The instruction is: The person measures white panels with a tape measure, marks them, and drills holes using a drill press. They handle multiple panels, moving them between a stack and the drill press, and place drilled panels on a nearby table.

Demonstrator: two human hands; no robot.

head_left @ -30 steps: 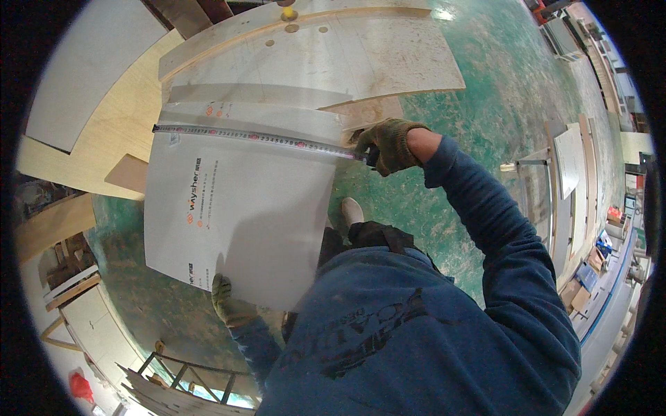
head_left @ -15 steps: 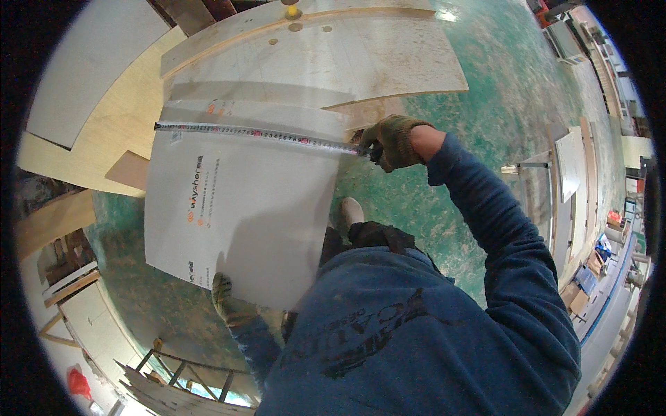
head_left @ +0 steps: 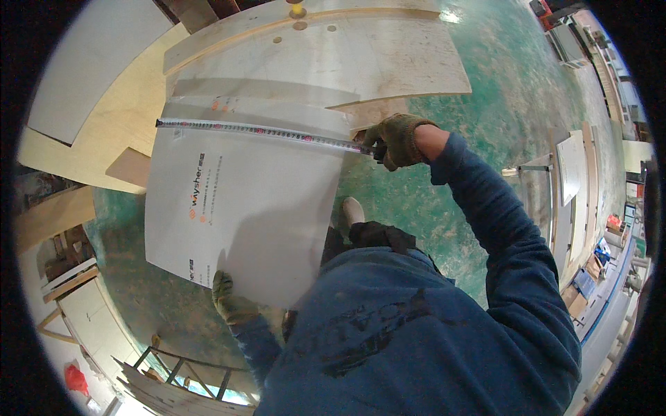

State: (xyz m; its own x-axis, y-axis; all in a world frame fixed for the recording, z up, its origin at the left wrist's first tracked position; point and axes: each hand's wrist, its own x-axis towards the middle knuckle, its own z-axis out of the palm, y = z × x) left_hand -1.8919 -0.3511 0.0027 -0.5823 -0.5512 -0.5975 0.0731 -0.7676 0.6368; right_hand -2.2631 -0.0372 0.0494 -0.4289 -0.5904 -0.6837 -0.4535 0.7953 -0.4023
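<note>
A white film-covered board (head_left: 270, 201) with printed marks lies in front of me. Across its far part runs a tape measure (head_left: 270, 132), pulled out from the board's left edge to just past its right edge. My right hand (head_left: 400, 142), in a dark knitted glove, is closed around the tape's case, which the fingers mostly cover. My left hand (head_left: 229, 295), also gloved, is at the board's near edge, its fingertips on the edge. Most of those fingers are hidden, but they look wrapped round the board.
Beyond the board stands a worktable (head_left: 388, 59) with a pale, dusty top and a wooden strip (head_left: 263, 28). Large pale sheets (head_left: 97, 132) lie to the left. Planks and a metal frame (head_left: 194, 378) are at the lower left. Panels lean at the right (head_left: 569, 166); the floor is green (head_left: 513, 90).
Both hands keep their hold, and the tape stays stretched over the board. The view has shifted very slightly; little else differs.
</note>
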